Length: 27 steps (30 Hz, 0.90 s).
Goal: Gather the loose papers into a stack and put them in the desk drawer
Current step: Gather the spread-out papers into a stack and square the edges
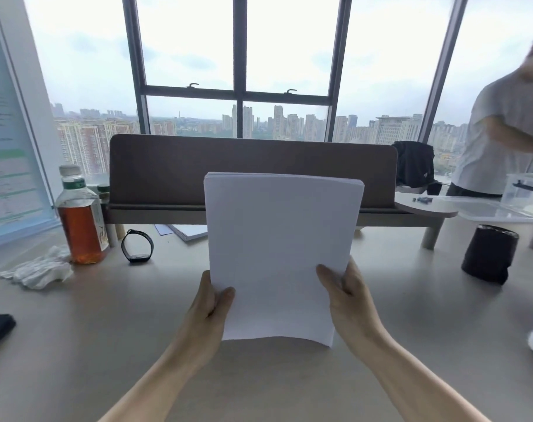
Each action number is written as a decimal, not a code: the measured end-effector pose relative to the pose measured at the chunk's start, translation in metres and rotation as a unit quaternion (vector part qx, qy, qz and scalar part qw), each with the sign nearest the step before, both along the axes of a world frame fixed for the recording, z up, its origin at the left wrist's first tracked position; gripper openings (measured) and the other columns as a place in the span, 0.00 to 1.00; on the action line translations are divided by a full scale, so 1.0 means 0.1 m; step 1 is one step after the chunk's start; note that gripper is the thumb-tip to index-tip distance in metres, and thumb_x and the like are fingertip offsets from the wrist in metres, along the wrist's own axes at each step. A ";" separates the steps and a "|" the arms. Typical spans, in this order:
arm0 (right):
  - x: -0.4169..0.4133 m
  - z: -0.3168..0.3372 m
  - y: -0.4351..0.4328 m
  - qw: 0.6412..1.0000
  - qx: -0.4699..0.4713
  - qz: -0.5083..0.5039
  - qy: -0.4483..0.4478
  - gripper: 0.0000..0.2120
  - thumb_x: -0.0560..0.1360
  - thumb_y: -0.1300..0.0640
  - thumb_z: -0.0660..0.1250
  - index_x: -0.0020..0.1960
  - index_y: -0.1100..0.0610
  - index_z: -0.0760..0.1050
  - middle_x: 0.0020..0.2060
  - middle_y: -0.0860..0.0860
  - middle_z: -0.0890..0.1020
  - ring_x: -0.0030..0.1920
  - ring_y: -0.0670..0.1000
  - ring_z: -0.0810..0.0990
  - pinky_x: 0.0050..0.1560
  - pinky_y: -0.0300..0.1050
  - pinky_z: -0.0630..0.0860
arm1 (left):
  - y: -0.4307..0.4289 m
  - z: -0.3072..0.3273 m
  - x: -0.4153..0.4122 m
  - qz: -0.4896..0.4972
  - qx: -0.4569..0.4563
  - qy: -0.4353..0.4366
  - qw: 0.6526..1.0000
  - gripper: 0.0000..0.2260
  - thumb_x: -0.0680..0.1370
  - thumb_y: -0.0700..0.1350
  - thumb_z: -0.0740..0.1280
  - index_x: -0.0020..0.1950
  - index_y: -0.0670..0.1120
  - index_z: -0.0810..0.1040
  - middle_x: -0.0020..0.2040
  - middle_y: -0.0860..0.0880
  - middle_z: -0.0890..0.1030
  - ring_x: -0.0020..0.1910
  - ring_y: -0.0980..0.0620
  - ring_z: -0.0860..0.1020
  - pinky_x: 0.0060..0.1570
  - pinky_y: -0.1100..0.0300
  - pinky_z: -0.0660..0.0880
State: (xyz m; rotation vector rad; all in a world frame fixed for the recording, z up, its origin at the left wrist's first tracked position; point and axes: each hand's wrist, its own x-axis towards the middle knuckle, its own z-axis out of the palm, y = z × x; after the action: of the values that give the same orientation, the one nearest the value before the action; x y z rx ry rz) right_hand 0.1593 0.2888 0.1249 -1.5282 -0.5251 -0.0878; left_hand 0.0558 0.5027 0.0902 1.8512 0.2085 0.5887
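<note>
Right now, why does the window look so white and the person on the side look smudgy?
In the head view, bright daylight washes out the window; the person at the right edge is motion-blurred; the paper stack in both hands stays sharp; the wide lens bends the frame edges.

Tall dark-framed windows [241,95] fill the far wall, letting in flat grey daylight over a hazy skyline of high-rises, and in front of them a pale beige desk [107,324] carries a brown felt divider [250,169] along its back edge.
</note>
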 end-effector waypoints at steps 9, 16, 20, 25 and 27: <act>-0.02 0.04 -0.12 0.999 -0.031 -0.011 -0.009 0.15 0.83 0.67 0.61 0.62 0.50 0.77 0.55 0.45 0.88 0.57 0.45 0.86 0.58 0.42 0.80 | -0.08 0.18 0.00 0.021 -0.001 -0.010 1.000 0.10 0.86 0.40 0.59 0.63 0.53 0.72 0.54 0.65 0.84 0.53 0.65 0.82 0.54 0.59 0.76; -0.07 0.38 -0.61 1.000 -0.023 0.000 0.020 0.11 0.82 0.63 0.65 0.61 0.51 0.77 0.54 0.51 0.89 0.59 0.58 0.86 0.67 0.65 0.76 | -0.38 0.64 0.03 -0.025 -0.016 -0.049 0.998 0.10 0.86 0.40 0.59 0.63 0.52 0.74 0.57 0.58 0.85 0.56 0.61 0.83 0.57 0.57 0.78; -0.29 0.39 -1.06 0.999 -0.045 -0.001 0.030 0.14 0.82 0.63 0.64 0.66 0.54 0.78 0.57 0.50 0.89 0.59 0.52 0.87 0.68 0.58 0.78 | -0.74 0.87 0.07 -0.068 -0.053 -0.063 0.994 0.14 0.86 0.39 0.58 0.64 0.57 0.75 0.57 0.62 0.86 0.57 0.63 0.83 0.56 0.60 0.76; -0.52 0.51 -1.74 0.993 -0.044 -0.105 -0.031 0.10 0.83 0.63 0.63 0.61 0.56 0.79 0.54 0.51 0.89 0.56 0.55 0.88 0.59 0.56 0.82 | -1.37 1.06 0.16 -0.157 -0.109 -0.016 0.981 0.15 0.84 0.39 0.59 0.67 0.54 0.76 0.61 0.50 0.86 0.63 0.45 0.82 0.65 0.41 0.77; -0.64 0.55 -2.08 0.988 -0.034 -0.147 -0.028 0.08 0.82 0.64 0.64 0.58 0.57 0.80 0.50 0.52 0.90 0.51 0.58 0.88 0.53 0.57 0.83 | -1.65 1.13 0.18 -0.212 -0.115 0.015 0.970 0.15 0.83 0.40 0.61 0.68 0.51 0.76 0.63 0.45 0.85 0.61 0.43 0.83 0.64 0.40 0.77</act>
State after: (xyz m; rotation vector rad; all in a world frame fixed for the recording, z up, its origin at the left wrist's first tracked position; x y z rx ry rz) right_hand 0.0955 0.0807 0.1798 -1.6665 -0.3459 -0.3452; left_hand 0.0742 0.3379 0.2029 1.6126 -0.0970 0.2290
